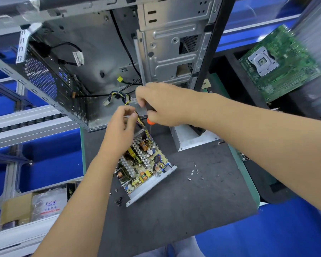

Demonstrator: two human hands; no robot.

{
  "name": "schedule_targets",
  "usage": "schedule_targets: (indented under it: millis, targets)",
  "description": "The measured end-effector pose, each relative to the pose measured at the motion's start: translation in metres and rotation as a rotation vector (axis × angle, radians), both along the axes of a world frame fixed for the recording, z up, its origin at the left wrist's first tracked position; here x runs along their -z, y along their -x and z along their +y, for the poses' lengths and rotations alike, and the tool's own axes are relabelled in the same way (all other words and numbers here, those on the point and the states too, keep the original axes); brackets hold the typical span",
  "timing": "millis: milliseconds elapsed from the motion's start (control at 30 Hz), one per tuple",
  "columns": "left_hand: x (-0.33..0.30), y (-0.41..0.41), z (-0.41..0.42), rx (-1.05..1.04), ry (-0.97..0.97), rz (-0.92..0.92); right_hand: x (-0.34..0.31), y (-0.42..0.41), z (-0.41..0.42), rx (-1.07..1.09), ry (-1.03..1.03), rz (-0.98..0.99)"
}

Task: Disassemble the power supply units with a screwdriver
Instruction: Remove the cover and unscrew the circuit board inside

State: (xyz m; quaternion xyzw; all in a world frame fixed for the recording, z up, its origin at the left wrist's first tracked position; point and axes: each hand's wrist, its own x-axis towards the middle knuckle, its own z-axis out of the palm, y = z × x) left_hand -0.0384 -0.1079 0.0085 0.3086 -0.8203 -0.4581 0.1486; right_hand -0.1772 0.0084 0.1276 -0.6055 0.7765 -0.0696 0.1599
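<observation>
Dark mat amid blue benches, left hand pinching wires, right hand gripping screwdriver.

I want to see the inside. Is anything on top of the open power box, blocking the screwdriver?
No lid covers the power box. Its wire bundle, held by the left hand, rises beside the screwdriver in the right hand.

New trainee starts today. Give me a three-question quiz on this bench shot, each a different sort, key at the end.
1. True or false: the power supply still has its cover on.
2. Which hand holds the screwdriver? A left B right
3. Fill in: loose ___ lie on the mat right of the unit.

Key: 1 false, its board is exposed. 2 B. 3 screws.
</observation>
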Motion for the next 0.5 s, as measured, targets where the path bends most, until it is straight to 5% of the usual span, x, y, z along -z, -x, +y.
schedule_targets:
  millis: [67,200,333,500]
  targets:
    - [0.003,0.007,-0.005,-0.081,0.000,-0.132,0.000,-0.001,0.004,-0.024,0.011,-0.079]
    - [0.014,0.022,-0.008,-0.117,-0.174,-0.354,0.000,-0.001,0.004,-0.004,-0.072,0.267]
    - [0.017,0.029,-0.016,-0.120,-0.350,-0.372,-0.002,-0.002,0.007,-0.071,-0.049,0.044]
    - [0.022,0.025,-0.015,-0.112,-0.243,-0.369,0.002,0.000,0.001,-0.011,-0.045,0.196]
